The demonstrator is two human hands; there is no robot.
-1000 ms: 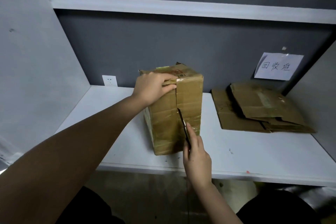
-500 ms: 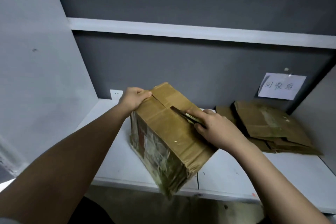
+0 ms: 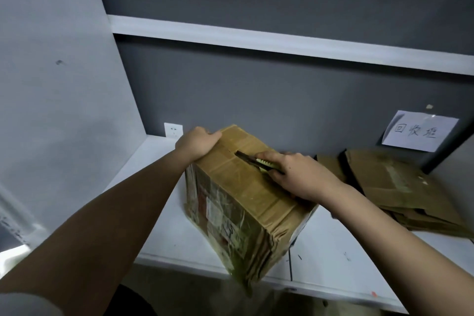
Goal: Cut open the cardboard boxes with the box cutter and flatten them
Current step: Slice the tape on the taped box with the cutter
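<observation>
left hand (image 3: 196, 145) grips far top corner of tilted cardboard box (image 3: 246, 202) on white shelf (image 3: 164, 236). right hand (image 3: 300, 177) curled round box cutter (image 3: 256, 161), blade in top seam.

Brown cardboard box (image 3: 246, 195), yellow-green box cutter (image 3: 265, 163), white shelf (image 3: 164, 226), grey wall (image 3: 282, 100).

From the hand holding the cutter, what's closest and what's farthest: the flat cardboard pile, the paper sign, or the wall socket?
Measured from the right hand in the head view:
1. Flattened cardboard pile, just to its right on the shelf.
2. Wall socket, off to the left, behind the left hand.
3. Paper sign, up on the back wall to the right; nearly tied with the socket.
</observation>
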